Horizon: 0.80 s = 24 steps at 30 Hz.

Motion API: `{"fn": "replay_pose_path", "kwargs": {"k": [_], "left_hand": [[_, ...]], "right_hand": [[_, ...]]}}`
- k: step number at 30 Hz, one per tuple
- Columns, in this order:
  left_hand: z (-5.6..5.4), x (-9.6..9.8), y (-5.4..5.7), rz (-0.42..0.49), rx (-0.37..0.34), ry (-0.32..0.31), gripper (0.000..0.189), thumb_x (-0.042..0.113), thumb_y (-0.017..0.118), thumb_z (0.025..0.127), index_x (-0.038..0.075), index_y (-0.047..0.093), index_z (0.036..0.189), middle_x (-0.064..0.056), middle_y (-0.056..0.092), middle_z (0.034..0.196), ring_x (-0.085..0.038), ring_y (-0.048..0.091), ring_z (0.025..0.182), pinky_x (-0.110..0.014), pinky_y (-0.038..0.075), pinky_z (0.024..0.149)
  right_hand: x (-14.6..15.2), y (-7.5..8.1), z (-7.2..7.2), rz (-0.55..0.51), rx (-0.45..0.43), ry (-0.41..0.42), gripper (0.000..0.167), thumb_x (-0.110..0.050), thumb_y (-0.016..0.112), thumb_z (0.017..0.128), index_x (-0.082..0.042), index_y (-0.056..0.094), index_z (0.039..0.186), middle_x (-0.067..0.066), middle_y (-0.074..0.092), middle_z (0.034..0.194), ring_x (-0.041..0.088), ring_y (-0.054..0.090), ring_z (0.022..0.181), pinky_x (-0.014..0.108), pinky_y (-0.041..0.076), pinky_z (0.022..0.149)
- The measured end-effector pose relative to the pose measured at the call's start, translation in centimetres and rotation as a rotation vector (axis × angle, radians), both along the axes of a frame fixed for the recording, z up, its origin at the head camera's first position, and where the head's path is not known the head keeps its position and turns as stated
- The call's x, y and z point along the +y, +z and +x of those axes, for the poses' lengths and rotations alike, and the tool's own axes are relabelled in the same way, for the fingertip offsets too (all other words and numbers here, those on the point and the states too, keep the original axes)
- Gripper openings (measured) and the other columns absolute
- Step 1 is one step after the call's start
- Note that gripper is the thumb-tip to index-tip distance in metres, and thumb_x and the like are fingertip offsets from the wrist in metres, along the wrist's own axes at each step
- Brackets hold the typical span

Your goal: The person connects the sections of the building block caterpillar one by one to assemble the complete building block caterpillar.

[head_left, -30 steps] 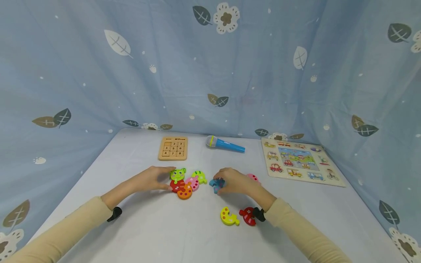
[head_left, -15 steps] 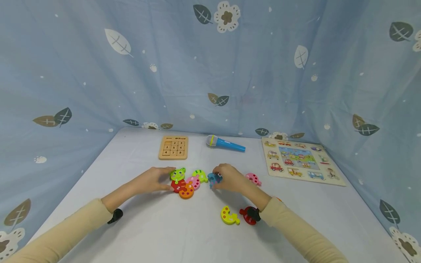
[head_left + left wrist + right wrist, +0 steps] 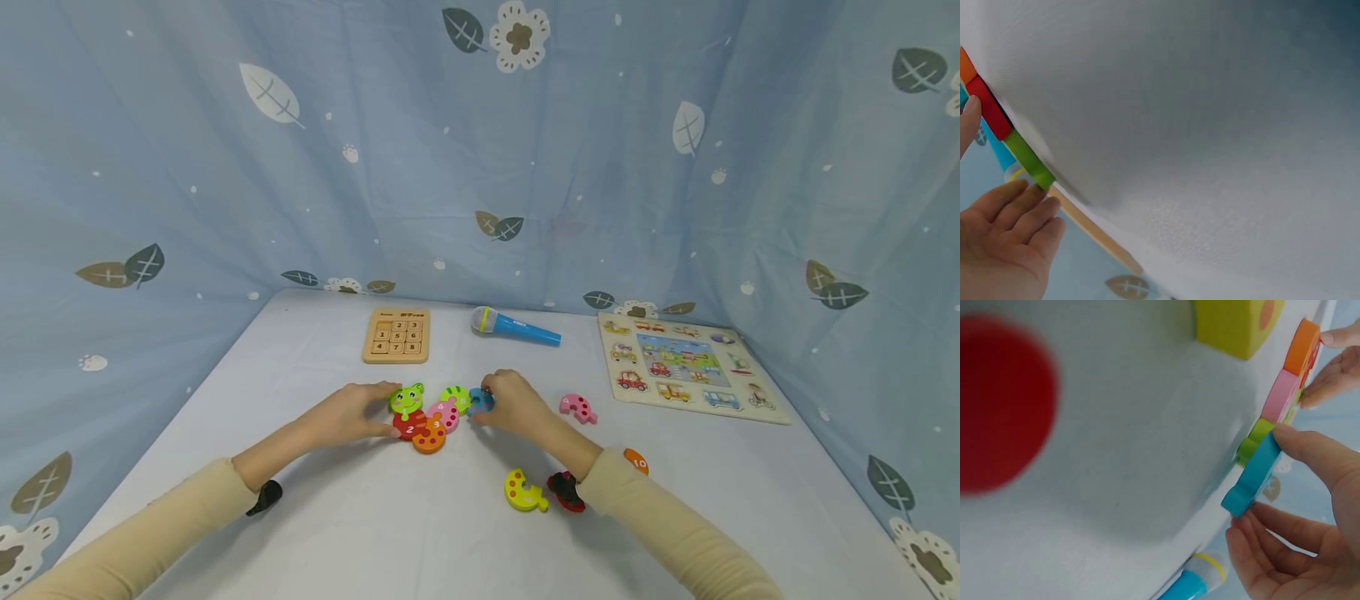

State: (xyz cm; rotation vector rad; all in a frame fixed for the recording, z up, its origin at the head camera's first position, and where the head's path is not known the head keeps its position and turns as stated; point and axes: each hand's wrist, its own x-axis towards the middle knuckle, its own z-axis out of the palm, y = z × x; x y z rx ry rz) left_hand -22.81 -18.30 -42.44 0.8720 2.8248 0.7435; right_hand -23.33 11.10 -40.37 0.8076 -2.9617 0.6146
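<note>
A row of joined caterpillar puzzle pieces lies on the table: green face piece [image 3: 407, 399], red 2 [image 3: 408, 425], orange 3 [image 3: 429, 436], pink 4 [image 3: 443, 413] and striped green piece [image 3: 454, 399]. My left hand [image 3: 351, 414] holds the row's left end, thumb against the red piece and fingertips at the green face piece [image 3: 1030, 161]. My right hand [image 3: 519, 407] pinches a blue puzzle piece [image 3: 1254, 475] between thumb and fingers. This blue piece is right at the striped green piece's right end, overlapping it in the right wrist view.
Loose yellow [image 3: 524, 492], red [image 3: 567, 493], pink [image 3: 578, 408] and orange [image 3: 636, 461] pieces lie around my right forearm. Farther back are a wooden number puzzle [image 3: 397, 337], a blue toy microphone [image 3: 516, 326] and a vehicle puzzle board [image 3: 692, 367]. A patterned blue curtain hangs behind.
My right hand has carried the blue piece leftward to the end of the row. The left hand stays at the face and red pieces. The orange piece has come into view beside my right sleeve.
</note>
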Motion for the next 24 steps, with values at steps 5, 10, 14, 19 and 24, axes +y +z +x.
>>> {"fn": "replay_pose_path", "kwargs": {"k": [5,10,14,19,24], "left_hand": [[0.0,0.1,0.0,-0.008,0.008,0.009,0.079,0.044,0.079,0.077,0.000,0.051,0.137,-0.021,0.050,0.138,-0.038,0.044,0.130,-0.052,0.038,0.106],[0.1,0.2,-0.1,-0.018,0.011,0.029,0.079,0.043,0.080,0.077,0.001,0.052,0.137,-0.021,0.051,0.138,-0.039,0.045,0.129,-0.052,0.038,0.105],[0.2,0.2,-0.1,-0.019,0.008,0.041,0.079,0.042,0.080,0.077,0.001,0.051,0.137,-0.021,0.050,0.138,-0.039,0.045,0.129,-0.052,0.038,0.105],[0.5,0.4,0.0,-0.029,0.006,0.060,0.078,0.042,0.080,0.077,0.000,0.052,0.137,-0.020,0.051,0.138,-0.038,0.044,0.130,-0.052,0.038,0.106],[0.6,0.5,-0.1,-0.035,0.018,0.063,0.078,0.042,0.080,0.077,0.000,0.052,0.136,-0.019,0.051,0.138,-0.038,0.045,0.130,-0.052,0.039,0.105]], "right_hand": [[-0.5,0.1,0.1,0.033,0.005,-0.026,0.044,-0.028,0.086,0.073,0.004,0.069,0.099,0.009,0.066,0.086,0.014,0.053,0.071,0.020,0.051,0.064],[-0.8,0.2,0.2,0.045,-0.010,-0.059,0.044,-0.030,0.085,0.073,0.003,0.070,0.096,0.006,0.062,0.080,0.015,0.051,0.069,0.020,0.050,0.062],[-1.1,0.3,0.3,0.060,-0.016,-0.076,0.042,-0.031,0.085,0.073,0.002,0.069,0.094,0.003,0.059,0.075,0.015,0.050,0.068,0.020,0.048,0.059],[-1.4,0.4,0.4,0.085,-0.022,-0.095,0.040,-0.032,0.085,0.073,0.000,0.068,0.089,0.001,0.054,0.069,0.014,0.049,0.065,0.020,0.045,0.055],[-1.4,0.2,0.5,0.085,-0.011,-0.096,0.041,-0.033,0.086,0.072,0.000,0.067,0.088,0.000,0.052,0.067,0.014,0.048,0.063,0.019,0.044,0.053]]}}
